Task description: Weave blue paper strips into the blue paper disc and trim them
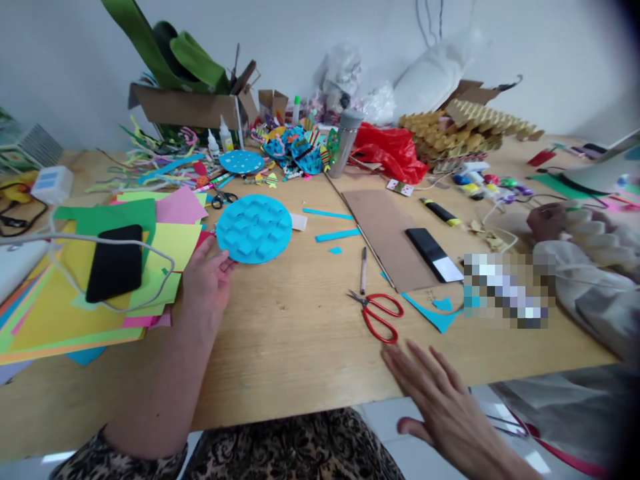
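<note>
My left hand point(213, 267) grips the lower left edge of a round blue paper disc point(255, 229), which carries rows of small raised paper loops. My right hand point(435, 387) is flat with fingers spread at the table's front edge, holding nothing. Just beyond its fingertips lie red-handled scissors point(380, 317), blades slightly apart. A pen point(363, 270) rests above the scissors. Blue paper strips point(337, 235) and a curved blue offcut point(437, 317) lie nearby on the wooden table point(280, 347).
Coloured paper sheets point(165, 257) with a black phone point(116, 261) and white cable sit left. A cardboard sheet point(385, 233) bears another phone point(434, 255). Behind stand a steel bottle point(345, 143), a red plastic bag point(393, 153) and egg trays point(460, 133). Another person's sleeve point(580, 273) is at right.
</note>
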{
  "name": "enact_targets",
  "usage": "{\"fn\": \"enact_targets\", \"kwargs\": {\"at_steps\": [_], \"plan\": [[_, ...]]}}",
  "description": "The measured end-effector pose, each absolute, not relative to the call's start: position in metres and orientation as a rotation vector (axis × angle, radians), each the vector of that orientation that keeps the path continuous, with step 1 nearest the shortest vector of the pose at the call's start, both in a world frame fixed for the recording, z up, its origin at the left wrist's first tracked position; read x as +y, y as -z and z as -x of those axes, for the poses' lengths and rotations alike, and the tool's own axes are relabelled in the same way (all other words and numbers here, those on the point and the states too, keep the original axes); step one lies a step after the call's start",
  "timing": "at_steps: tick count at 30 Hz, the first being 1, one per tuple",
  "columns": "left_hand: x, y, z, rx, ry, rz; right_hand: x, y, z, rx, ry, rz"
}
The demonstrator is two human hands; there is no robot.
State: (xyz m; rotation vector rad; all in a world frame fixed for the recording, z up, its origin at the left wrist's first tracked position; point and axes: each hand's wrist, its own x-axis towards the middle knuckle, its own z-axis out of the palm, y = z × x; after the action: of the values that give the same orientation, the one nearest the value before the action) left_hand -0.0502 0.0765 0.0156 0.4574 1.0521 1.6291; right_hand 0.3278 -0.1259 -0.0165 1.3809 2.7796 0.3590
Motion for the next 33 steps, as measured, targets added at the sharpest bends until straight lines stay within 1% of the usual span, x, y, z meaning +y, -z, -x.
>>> {"fn": "enact_targets", "kwargs": {"at_steps": [4,9,17,22,24,26,29,31,33], "plan": [[0.077,-0.014,0.049,1.057,-1.638,-0.443,-0.116,0.019,-0.394,2.673,-0.366,-1.671],[0.077,-0.014,0.047,1.080,-1.626,-0.443,-0.082,0.016,-0.435,2.573,-0.673,-1.974],[0.080,-0.009,0.052,1.129,-1.506,-0.505,-0.042,-0.006,-0.428,2.659,-0.905,-2.132],[0.079,-0.006,0.051,1.137,-1.480,-0.537,-0.033,-0.030,-0.385,2.738,-0.990,-2.212],[0.079,-0.005,0.050,1.155,-1.474,-0.547,-0.021,-0.034,-0.355,2.886,-0.847,-2.159],[0.079,-0.004,0.050,1.165,-1.461,-0.560,-0.001,-0.032,-0.323,3.006,-0.531,-2.072],[0.079,-0.005,0.051,1.156,-1.450,-0.578,0.041,-0.018,-0.279,2.907,-0.188,-1.973],[0.080,-0.006,0.052,1.156,-1.453,-0.575,0.068,-0.008,-0.255,2.784,-0.078,-1.916],[0.080,-0.008,0.054,1.162,-1.460,-0.560,0.081,-0.002,-0.235,2.724,-0.067,-1.926]]}}
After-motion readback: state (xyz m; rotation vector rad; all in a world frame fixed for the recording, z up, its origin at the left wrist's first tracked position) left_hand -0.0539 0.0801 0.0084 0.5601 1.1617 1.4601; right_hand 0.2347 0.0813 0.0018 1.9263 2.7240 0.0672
